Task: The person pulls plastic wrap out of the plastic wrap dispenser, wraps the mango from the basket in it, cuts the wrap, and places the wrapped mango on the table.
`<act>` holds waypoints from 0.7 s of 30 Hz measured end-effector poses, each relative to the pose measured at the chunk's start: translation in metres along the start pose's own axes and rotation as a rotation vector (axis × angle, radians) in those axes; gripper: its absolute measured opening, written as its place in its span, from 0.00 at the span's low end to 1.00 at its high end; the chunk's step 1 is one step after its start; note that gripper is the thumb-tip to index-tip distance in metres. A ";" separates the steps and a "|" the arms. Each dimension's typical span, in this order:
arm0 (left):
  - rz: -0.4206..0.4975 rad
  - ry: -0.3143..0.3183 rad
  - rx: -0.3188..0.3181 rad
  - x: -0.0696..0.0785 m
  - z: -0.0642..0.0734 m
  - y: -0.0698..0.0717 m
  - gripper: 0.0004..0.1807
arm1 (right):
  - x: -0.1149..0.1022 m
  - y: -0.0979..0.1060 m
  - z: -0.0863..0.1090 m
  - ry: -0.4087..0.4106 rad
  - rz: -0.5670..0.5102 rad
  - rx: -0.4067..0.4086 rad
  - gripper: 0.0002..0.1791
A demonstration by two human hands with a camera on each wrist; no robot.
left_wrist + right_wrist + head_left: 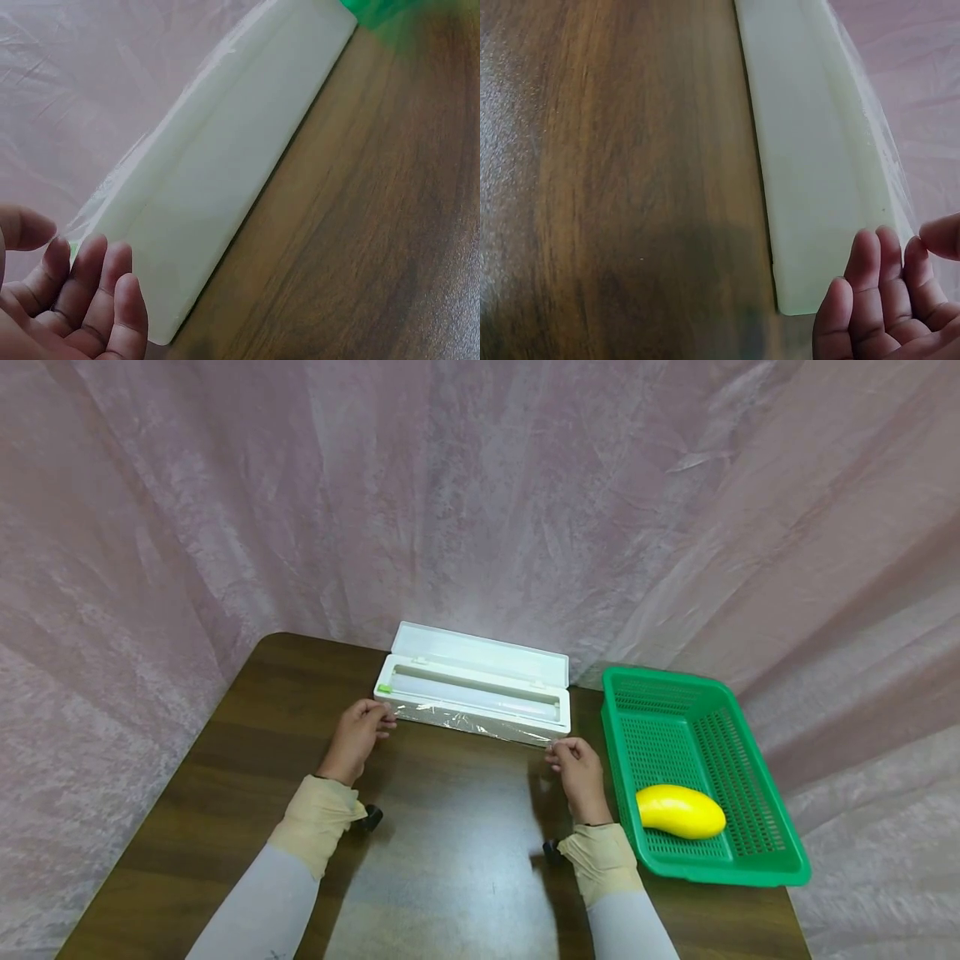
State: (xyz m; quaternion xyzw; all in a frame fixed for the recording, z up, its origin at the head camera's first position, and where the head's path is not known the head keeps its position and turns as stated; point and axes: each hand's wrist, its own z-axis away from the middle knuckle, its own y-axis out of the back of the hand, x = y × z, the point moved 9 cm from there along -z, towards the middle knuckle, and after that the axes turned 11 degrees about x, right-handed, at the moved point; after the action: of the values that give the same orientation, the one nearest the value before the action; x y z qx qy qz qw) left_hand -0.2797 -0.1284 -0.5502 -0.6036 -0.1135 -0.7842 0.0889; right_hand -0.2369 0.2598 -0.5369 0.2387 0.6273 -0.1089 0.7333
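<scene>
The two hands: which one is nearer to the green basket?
The right hand, beside the green basket; the left hand is farther away, at the opposite end of the white box.

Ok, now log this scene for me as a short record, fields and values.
Left hand: pinches one end of the clear film
Right hand: pinches the other end
Film dispenser: white, lid open, roll inside, on wooden table
Basket: green plastic, beside the right hand
Basket contents: one yellow fruit, kind unclear
Backdrop: pinkish curtain
</scene>
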 end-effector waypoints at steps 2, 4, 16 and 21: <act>0.004 -0.001 -0.003 0.001 0.000 0.000 0.13 | -0.001 0.001 -0.001 -0.001 -0.004 0.003 0.08; 0.009 -0.003 -0.005 0.002 0.000 -0.001 0.12 | -0.002 0.001 -0.001 -0.001 -0.010 0.009 0.08; 0.023 -0.002 -0.033 0.010 0.002 -0.002 0.13 | -0.012 0.004 -0.003 0.014 -0.056 0.046 0.04; 0.032 -0.007 -0.024 0.010 -0.001 -0.001 0.12 | -0.018 0.007 -0.003 0.052 -0.091 0.075 0.05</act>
State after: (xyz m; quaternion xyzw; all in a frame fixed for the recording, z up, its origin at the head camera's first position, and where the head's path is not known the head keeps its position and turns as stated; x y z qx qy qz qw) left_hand -0.2836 -0.1274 -0.5411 -0.6091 -0.0948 -0.7818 0.0935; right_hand -0.2398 0.2646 -0.5180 0.2400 0.6517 -0.1591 0.7017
